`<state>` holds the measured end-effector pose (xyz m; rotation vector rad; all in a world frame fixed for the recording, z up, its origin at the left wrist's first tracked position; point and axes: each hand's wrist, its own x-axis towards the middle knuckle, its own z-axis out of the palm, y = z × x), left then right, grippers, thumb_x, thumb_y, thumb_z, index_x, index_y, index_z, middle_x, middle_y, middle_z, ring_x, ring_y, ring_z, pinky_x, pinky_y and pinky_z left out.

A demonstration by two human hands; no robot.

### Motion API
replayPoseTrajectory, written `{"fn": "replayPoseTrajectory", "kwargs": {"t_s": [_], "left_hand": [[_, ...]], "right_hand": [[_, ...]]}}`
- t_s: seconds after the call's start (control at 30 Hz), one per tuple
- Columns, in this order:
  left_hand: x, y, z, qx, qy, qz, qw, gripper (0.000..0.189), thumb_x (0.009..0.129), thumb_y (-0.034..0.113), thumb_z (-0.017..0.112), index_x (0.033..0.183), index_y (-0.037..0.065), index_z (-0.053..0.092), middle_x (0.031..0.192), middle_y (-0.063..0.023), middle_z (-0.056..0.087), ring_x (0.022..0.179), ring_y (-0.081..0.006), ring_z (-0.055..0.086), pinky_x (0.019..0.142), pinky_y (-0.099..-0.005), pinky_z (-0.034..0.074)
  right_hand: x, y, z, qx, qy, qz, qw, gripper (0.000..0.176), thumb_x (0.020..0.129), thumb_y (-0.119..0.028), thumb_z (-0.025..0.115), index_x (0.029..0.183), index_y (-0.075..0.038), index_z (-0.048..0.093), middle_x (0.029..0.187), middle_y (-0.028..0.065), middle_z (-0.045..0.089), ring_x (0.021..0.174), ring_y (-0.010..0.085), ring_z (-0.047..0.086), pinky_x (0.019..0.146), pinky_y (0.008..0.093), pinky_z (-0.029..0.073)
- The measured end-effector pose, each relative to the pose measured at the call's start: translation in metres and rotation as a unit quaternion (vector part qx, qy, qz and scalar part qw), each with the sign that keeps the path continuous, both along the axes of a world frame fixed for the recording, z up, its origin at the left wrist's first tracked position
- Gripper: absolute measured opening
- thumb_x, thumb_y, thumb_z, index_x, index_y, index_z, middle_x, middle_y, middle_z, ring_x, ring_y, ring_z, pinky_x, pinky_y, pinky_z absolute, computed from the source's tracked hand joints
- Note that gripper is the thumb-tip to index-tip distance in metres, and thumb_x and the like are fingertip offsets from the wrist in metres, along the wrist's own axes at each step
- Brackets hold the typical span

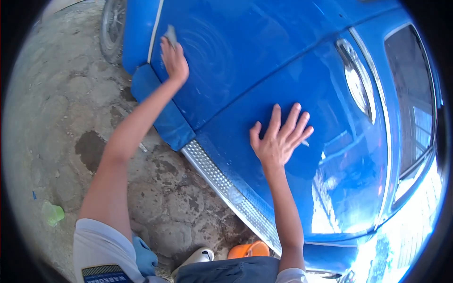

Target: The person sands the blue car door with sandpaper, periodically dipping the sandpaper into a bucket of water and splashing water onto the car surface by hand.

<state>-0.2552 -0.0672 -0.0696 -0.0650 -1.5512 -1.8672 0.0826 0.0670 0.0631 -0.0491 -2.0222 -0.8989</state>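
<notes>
our left hand (173,59) presses a small flat grey pad (171,34) against the glossy blue painted car panel (226,47), high up near the panel's edge and just beside the dark wheel (112,26). faint circular swirl marks show on the paint next to the pad. the fingers are extended and close together, laid over the pad and pinning it to the metal; we cannot tell whether the thumb hooks under it.

our right hand (278,139) lies palm-down on the blue door skin (330,141), fingers spread wide and holding nothing, well below the curved chrome door handle (356,78) and above the perforated silver sill strip (222,184).

to rub well here, we judge that the pad should stay flat under the whole span of the fingers, not tipped onto an edge, with even pressure and overlapping circles. the braced right hand should carry our weight, so the left arm, stretched far out, can move lightly.
</notes>
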Motion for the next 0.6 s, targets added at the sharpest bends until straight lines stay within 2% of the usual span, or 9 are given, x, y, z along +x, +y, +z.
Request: {"fn": "replayPoseTrajectory", "kwargs": {"t_s": [0.1, 0.17, 0.23, 0.3, 0.37, 0.43, 0.47, 0.5, 0.6], "left_hand": [[0.039, 0.005, 0.061, -0.029, -0.084, -0.039, 0.995, 0.067, 0.112, 0.044, 0.025, 0.166, 0.006, 0.015, 0.17, -0.0268, 0.011, 0.158, -0.0445, 0.007, 0.126, -0.0586, 0.008], [0.071, 0.026, 0.071, -0.105, 0.107, 0.026, 0.988, 0.064, 0.112, 0.041, 0.025, 0.167, 0.01, 0.017, 0.17, -0.0268, 0.011, 0.158, -0.0449, 0.007, 0.125, -0.0617, 0.008], [0.141, 0.033, 0.076, -0.191, 0.195, -0.002, 0.962, 0.058, 0.111, 0.033, 0.028, 0.163, 0.008, 0.026, 0.168, -0.0328, 0.011, 0.156, -0.0527, 0.009, 0.123, -0.0652, 0.01], [0.186, 0.04, 0.033, -0.259, 0.266, -0.105, 0.923, 0.062, 0.112, 0.041, 0.022, 0.165, 0.008, 0.023, 0.17, -0.0307, 0.003, 0.156, -0.0532, 0.0, 0.122, -0.0653, 0.002], [0.213, 0.044, -0.029, -0.311, 0.32, -0.179, 0.877, 0.057, 0.112, 0.039, 0.029, 0.161, 0.012, 0.04, 0.171, -0.0269, 0.009, 0.157, -0.0499, 0.004, 0.123, -0.0652, 0.005], [0.242, 0.024, -0.061, -0.372, 0.337, -0.275, 0.82, 0.057, 0.112, 0.04, 0.028, 0.161, 0.013, 0.038, 0.172, -0.0254, 0.008, 0.158, -0.0471, 0.002, 0.124, -0.0625, 0.006], [0.255, 0.016, -0.069, -0.422, 0.351, -0.351, 0.758, 0.057, 0.113, 0.041, 0.027, 0.162, 0.013, 0.036, 0.172, -0.0239, 0.007, 0.159, -0.0442, 0.0, 0.125, -0.0599, 0.007], [0.266, 0.011, -0.073, -0.418, 0.365, -0.366, 0.747, 0.057, 0.113, 0.041, 0.027, 0.162, 0.013, 0.036, 0.172, -0.0239, 0.007, 0.159, -0.0442, 0.0, 0.125, -0.0599, 0.007], [0.305, 0.019, -0.074, -0.398, 0.377, -0.518, 0.656, 0.051, 0.113, 0.033, 0.032, 0.158, 0.013, 0.043, 0.17, -0.019, 0.022, 0.158, -0.0373, 0.018, 0.125, -0.0538, 0.02]], "right_hand": [[0.0, 0.006, -0.002, 0.011, 0.002, 0.016, 1.0, 0.063, 0.085, -0.04, 0.064, 0.14, -0.011, 0.059, 0.159, 0.0306, 0.036, 0.148, 0.0543, 0.029, 0.116, 0.0747, 0.019], [0.004, 0.004, 0.0, 0.0, -0.014, 0.011, 1.0, 0.06, 0.085, -0.039, 0.064, 0.14, -0.013, 0.059, 0.16, 0.0254, 0.038, 0.149, 0.0516, 0.03, 0.117, 0.0735, 0.021], [0.012, -0.002, 0.005, -0.017, -0.03, -0.003, 0.999, 0.058, 0.086, -0.037, 0.065, 0.139, -0.014, 0.06, 0.161, 0.0228, 0.038, 0.149, 0.0484, 0.031, 0.118, 0.0716, 0.021], [0.023, 0.001, 0.009, -0.002, -0.2, 0.061, 0.978, 0.05, 0.087, -0.029, 0.066, 0.135, -0.014, 0.061, 0.161, 0.0182, 0.04, 0.15, 0.04, 0.034, 0.121, 0.0656, 0.023], [0.044, 0.001, 0.001, -0.041, -0.239, 0.064, 0.968, 0.048, 0.087, -0.026, 0.066, 0.133, -0.013, 0.062, 0.16, 0.0176, 0.04, 0.15, 0.0372, 0.035, 0.122, 0.063, 0.024], [0.077, 0.001, -0.007, -0.093, -0.297, 0.083, 0.947, 0.045, 0.086, -0.02, 0.067, 0.13, -0.012, 0.062, 0.158, 0.0174, 0.042, 0.148, 0.0359, 0.038, 0.124, 0.0594, 0.024], [0.097, 0.003, -0.013, -0.101, -0.29, 0.066, 0.949, 0.045, 0.086, -0.02, 0.067, 0.13, -0.012, 0.062, 0.158, 0.0174, 0.042, 0.148, 0.0359, 0.038, 0.124, 0.0594, 0.024], [0.118, 0.006, -0.02, -0.127, -0.325, 0.069, 0.934, 0.044, 0.086, -0.02, 0.067, 0.129, -0.012, 0.062, 0.157, 0.0177, 0.043, 0.148, 0.0362, 0.039, 0.124, 0.0588, 0.024], [0.199, 0.018, -0.047, -0.186, -0.342, 0.035, 0.92, 0.042, 0.087, -0.018, 0.068, 0.127, -0.011, 0.063, 0.152, 0.0175, 0.048, 0.142, 0.0358, 0.046, 0.123, 0.0569, 0.028]]}}
